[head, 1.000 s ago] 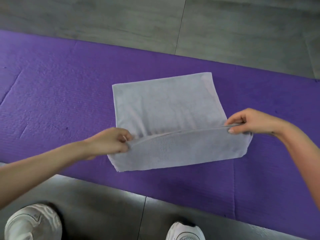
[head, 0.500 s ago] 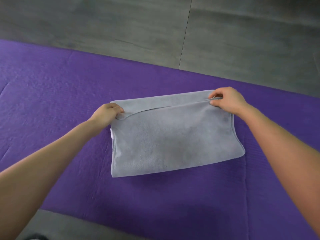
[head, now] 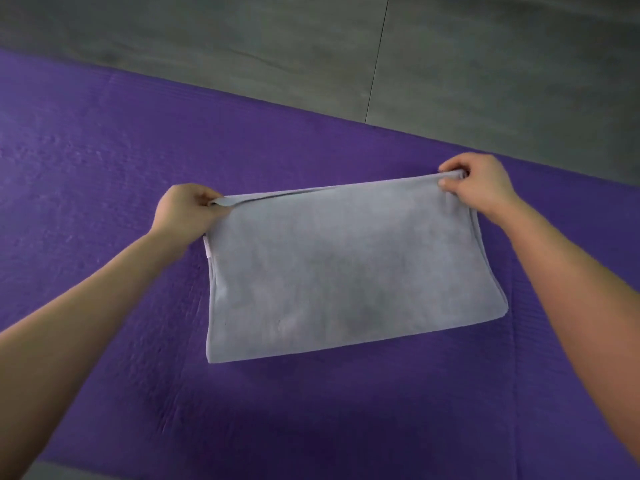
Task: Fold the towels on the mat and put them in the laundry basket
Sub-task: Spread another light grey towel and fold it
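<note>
Right now a grey towel point(head: 346, 271) is lying folded in half on the purple mat point(head: 104, 161), with the fold running along the near edge and the open edges sitting at the far edge. On one side the left hand point(head: 183, 211) is pinching the far left corner of the towel, thumb and fingers curling round the top layer, which is lifting slightly off the layer below. On the other side the right hand point(head: 479, 188) is gripping the far right corner, fingers curling over the bunched edge and the thumb pressing in from the near side. Both hands are clamping cloth; neither is lying flat. The top edge is stretching fairly straight between them, and the lower layer's edge is peeking out just beyond it on the left half. Bare forearms are reaching in from the bottom corners of the view. The towel is sitting roughly mid-mat, tilting a little, its right side lying farther away than its left. A small white tag point(head: 206, 249) is showing at the towel's left edge, just below the left wrist. The mat is filling most of the view, showing dents and creases. Grey tiled floor point(head: 242, 46) is showing beyond the mat's far edge, with one grout line point(head: 378, 57) running away from the viewer. A sliver of floor is also showing at the bottom left corner.
</note>
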Motion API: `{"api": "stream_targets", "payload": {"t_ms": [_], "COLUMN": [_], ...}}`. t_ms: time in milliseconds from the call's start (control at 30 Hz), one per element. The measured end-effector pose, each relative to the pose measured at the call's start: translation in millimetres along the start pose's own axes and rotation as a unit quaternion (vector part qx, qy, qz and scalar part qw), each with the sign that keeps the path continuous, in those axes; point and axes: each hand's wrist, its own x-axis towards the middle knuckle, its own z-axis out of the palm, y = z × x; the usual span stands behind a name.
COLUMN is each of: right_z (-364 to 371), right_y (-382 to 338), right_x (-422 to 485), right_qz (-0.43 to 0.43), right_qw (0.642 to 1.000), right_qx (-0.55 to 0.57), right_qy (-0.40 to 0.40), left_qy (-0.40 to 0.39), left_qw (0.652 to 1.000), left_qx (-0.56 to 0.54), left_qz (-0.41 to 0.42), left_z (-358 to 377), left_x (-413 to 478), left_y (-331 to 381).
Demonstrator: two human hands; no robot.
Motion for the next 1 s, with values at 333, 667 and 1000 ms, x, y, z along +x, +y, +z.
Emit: {"api": "stream_targets", "payload": {"t_ms": [333,667,1000], "right_z": [11.6,4.9,-16.6], "right_y": [25.8,84.9,48.8], "right_x": [-98.0,-173.6,-247.4], "right_qz": [-0.244,-0.315,-0.137], "right_qw": [0.942,0.9,0.932], "right_qx": [-0.191,-0.302,-0.277], "right_qy": [0.131,0.008,-0.187], "left_qy": [0.033,-0.154,-0.321], "left_qw": [0.874,0.755,0.778], "left_qx": [0.28,0.463,0.459], "left_qz": [0.397,0.438,0.285], "left_z": [14.4,27.5,-7.8], "left_x": [-82.1,-141.7,-148.7], "left_y": [1.6,-30.7,-22.5]}}
